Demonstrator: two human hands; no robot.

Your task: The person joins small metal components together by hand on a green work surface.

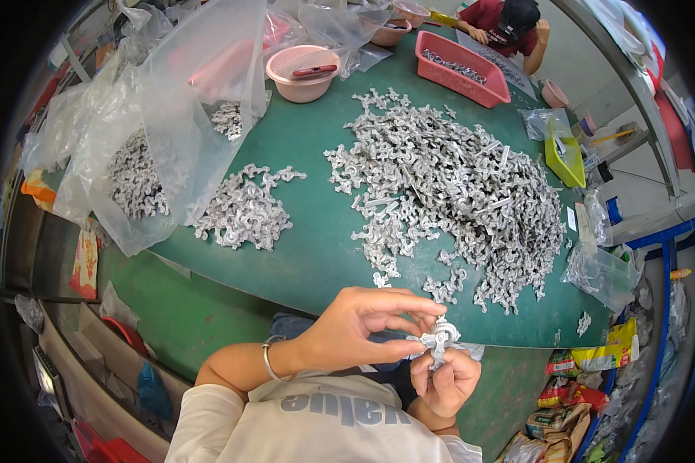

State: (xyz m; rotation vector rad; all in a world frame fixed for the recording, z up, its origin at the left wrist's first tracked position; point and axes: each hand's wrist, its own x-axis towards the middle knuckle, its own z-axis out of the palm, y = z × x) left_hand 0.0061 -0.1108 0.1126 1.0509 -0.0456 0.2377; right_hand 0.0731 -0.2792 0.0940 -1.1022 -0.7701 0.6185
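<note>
The left hand (355,328) pinches one end of a small silver metal casting (439,336), held in the air just off the bench's (316,247) near edge; the right hand (444,380) is clamped on its lower part. To do this well, I'd grip near the joint and twist in short moves. At the left edge, clear plastic bags (143,131) hold sorted pieces. Beyond the right edge, bright green, yellow and red snack packets (571,401) lie on the floor.
</note>
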